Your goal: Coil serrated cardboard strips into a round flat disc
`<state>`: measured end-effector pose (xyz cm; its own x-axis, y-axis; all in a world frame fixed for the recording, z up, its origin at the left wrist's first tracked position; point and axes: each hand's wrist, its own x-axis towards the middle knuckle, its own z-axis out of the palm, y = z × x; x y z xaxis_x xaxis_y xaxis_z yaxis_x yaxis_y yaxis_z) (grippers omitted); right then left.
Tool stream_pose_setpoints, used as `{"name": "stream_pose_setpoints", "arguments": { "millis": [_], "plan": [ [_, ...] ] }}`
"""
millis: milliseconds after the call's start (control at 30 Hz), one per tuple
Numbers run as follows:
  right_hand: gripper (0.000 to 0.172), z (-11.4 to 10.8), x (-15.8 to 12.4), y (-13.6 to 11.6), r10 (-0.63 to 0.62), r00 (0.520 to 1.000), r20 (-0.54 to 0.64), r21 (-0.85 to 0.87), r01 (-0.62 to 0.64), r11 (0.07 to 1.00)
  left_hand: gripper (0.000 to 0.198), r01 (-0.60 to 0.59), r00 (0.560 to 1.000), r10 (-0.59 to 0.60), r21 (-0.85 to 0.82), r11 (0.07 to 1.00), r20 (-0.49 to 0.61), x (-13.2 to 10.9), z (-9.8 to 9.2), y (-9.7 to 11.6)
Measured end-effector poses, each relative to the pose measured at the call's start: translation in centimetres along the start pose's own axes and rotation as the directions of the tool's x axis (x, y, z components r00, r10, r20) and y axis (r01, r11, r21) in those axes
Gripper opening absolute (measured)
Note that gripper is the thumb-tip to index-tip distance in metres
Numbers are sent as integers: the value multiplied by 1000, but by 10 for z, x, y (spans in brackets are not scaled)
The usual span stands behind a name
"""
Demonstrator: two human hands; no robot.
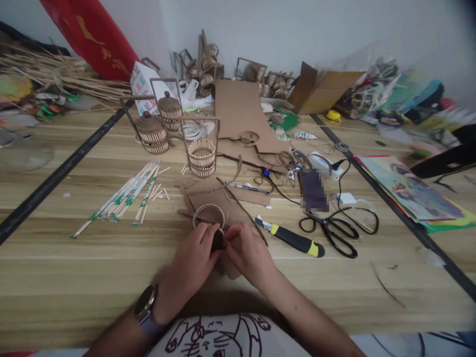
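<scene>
Cardboard (208, 191) lies in cut pieces just beyond your hands, near the front edge of the worktop (92, 277). Your left hand (195, 253) has its fingers curled around a small dark brown piece (217, 241), holding it low and centred before you. The thumb and forefinger of your right hand (247, 253) draw together at that piece's edge; you hide the contact, so whether they pinch it cannot be told. A pale ring (208, 205) shows just past your left fingertips, partly covered by them.

As a judgement, you are partway through. Two small stick-walled baskets, the front lidded basket (152, 141) and the rear lidded basket (171, 116), look complete, with lids and tall handles. The open basket (203, 169) has its walls and handle, yet its top is uncovered, so a lid seems to be what it lacks. The piece in your fingers looks unfinished.

Around you the wood-grained worktop is busy: bagged sticks (130, 193) to the left, a utility knife (297, 241) and black scissors (336, 232) to the right, picture booklets (405, 193) farther out. A large cardboard sheet (238, 111) runs back towards a pile of more baskets (208, 67) and an open carton (323, 89). Behind stands a plain pale wall (316, 29), with red cloth-like material (96, 39) slanting down at the left.
</scene>
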<state>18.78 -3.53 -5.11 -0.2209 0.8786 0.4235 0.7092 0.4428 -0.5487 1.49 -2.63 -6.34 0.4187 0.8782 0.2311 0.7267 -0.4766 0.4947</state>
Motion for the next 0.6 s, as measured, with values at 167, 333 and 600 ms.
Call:
{"name": "stream_pose_setpoints", "arguments": {
  "millis": [167,333,600],
  "plan": [
    [22,3,-1,-2,-46,998,-33,-96,42,994,56,-10,1000,10,-13,1000,-3,-1,1,0],
    [21,6,-2,-2,-53,996,-66,-132,44,990,56,-26,1000,26,-21,999,-14,-1,3,0],
    [22,-1,3,3,40,998,-39,-28,-41,999,60,-93,995,94,30,995,-37,-1,1,2]
  ]
}}
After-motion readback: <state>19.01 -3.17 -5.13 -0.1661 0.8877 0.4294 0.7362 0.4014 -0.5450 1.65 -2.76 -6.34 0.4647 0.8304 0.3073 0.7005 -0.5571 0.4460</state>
